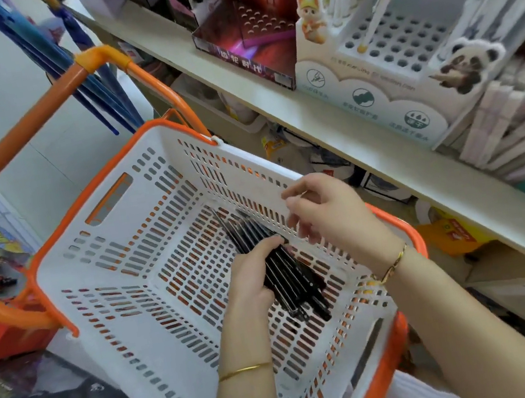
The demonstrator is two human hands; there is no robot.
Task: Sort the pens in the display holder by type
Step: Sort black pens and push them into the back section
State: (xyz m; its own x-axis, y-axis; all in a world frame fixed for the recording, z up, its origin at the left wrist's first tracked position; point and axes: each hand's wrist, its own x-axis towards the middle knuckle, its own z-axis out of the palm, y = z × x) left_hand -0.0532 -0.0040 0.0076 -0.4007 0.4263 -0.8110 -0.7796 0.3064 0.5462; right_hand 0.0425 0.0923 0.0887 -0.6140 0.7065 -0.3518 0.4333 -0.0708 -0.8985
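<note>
— Well, where are the pens from where you stand?
— Down in the white basket (108, 259) with the orange rim. The left hand (250, 277) is wrapped round a bundle of black pens (287, 274). Their far ends reach out low over the slotted basket floor.
— And the other one?
— The right hand (330, 215) hovers just above the bundle, by the basket's right wall. Its fingers are loosely curled, with nothing in it as far as I can see.
— The holder?
— Up on the shelf (273, 106), to the right of the basket. It's a white display holder (372, 93) full of round holes. One white pen with an orange tip (385, 4) stands in it, well apart from both hands.
</note>
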